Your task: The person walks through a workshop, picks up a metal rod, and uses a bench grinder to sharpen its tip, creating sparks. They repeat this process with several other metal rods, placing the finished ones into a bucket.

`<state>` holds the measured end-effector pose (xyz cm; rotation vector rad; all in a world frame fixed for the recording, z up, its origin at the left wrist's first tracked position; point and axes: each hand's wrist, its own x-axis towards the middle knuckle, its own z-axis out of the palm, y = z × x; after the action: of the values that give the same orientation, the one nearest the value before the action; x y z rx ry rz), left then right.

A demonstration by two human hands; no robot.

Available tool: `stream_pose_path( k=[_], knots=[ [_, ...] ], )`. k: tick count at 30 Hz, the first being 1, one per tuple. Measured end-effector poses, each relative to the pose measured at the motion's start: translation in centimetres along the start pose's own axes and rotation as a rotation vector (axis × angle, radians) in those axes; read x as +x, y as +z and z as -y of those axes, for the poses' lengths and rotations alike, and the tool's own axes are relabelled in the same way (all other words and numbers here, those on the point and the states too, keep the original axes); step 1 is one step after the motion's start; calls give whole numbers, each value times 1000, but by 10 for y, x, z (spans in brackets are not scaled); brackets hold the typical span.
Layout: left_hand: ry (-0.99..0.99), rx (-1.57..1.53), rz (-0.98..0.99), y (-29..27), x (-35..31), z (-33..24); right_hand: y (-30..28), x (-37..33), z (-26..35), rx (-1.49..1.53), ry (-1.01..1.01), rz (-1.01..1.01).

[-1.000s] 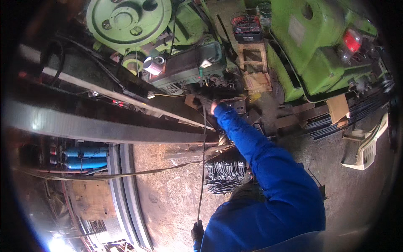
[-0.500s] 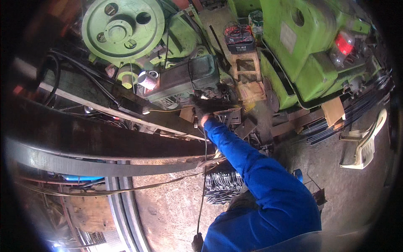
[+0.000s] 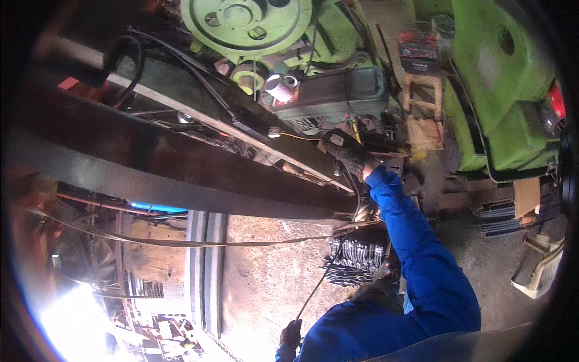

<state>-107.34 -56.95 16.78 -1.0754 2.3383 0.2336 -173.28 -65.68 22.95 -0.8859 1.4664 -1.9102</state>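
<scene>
Holding rod [image 3: 313, 294] above mottled floor [image 3: 265, 271], green machines [image 3: 500, 78] beyond.

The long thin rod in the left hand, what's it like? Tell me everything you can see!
The rod is dark, slim and smooth-looking, perhaps metal. The left hand grips it near the bottom of the picture. From there it slants up and to the right above the pale floor, crossing in view the left side of a pile of shiny metal pieces. Its top part is hard to follow, so I can't tell whether the right hand touches it.
</scene>
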Motion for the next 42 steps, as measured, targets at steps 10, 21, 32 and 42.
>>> stream_pose_path(
  k=[10,21,32,42],
  knots=[
    [-227,-280,-8,-13,7,0,41,42,114,173,-219,278],
    [-129,-316,-59,-8,-1,-4,44,83,48,-804,-851,-102],
    [-248,-457,128,-53,34,-35,70,78,99,-402,-465,-116],
    [-14,-313,15,-10,47,6,82,73,107,-731,-439,-216]
  ],
)
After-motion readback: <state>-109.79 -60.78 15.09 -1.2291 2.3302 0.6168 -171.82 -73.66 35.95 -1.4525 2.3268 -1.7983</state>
